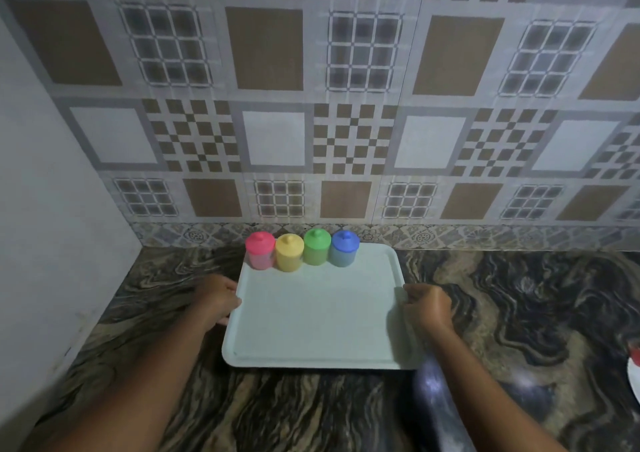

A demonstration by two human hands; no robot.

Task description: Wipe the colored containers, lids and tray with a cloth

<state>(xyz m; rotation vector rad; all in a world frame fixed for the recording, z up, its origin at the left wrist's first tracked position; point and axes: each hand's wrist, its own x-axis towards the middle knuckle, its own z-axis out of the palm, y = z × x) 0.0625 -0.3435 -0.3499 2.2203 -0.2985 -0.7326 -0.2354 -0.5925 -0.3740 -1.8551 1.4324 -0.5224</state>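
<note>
I hold the pale tray point(311, 330) by its two sides: my left hand point(218, 299) curls round the left rim and my right hand point(427, 307) grips the right rim, fingers bent over the edge. The tray sits on the dark marbled desk point(519, 313), its far end near the tiled wall point(346, 122). Along that far end four lidded containers stand upright in a close row, from left to right: pink container point(259, 252), yellow container point(288, 254), green container point(317, 247), blue container point(344, 250). At the desk's right edge sits a white object point(635, 373) — cut off, I cannot tell what.
</note>
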